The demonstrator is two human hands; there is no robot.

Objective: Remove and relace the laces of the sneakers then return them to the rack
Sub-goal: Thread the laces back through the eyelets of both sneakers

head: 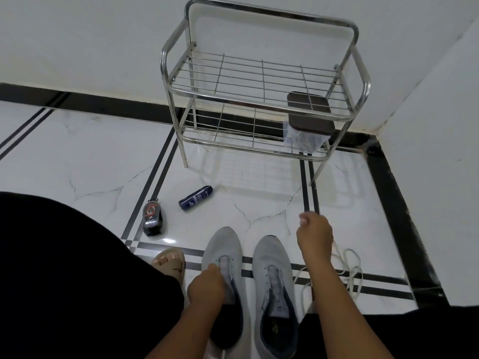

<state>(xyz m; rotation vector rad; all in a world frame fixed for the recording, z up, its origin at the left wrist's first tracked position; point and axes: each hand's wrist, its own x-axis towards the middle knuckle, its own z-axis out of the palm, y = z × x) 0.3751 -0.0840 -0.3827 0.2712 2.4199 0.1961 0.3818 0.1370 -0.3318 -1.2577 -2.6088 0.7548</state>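
Our left hand [206, 285] reaches in from the bottom centre of the frame, fingers curled over the tongue of the left sneaker [223, 286] and gripping it at the throat. Our right hand [315, 235] is raised at centre right, above the floor, its fingers closed in a loose fist; a white lace [348, 270] runs down from under it and lies in loops on the tile to the right, so it appears to be pinching the lace end, though the fingertips are blurred.

The two grey sneakers stand side by side at bottom centre, just apart, the right sneaker [274, 288] between our forearms. Both have bare eyelets, toes pointing up the frame toward the metal rack [261, 81], long axes almost parallel.

Open tile lies between the toes and the rack, which stands in the corner at upper right against the wall. A box with a dark lid [309, 112] sits at the right end of its lower shelf. A blue can [195, 198] and a dark bottle [153, 216] lie on the floor at centre left.
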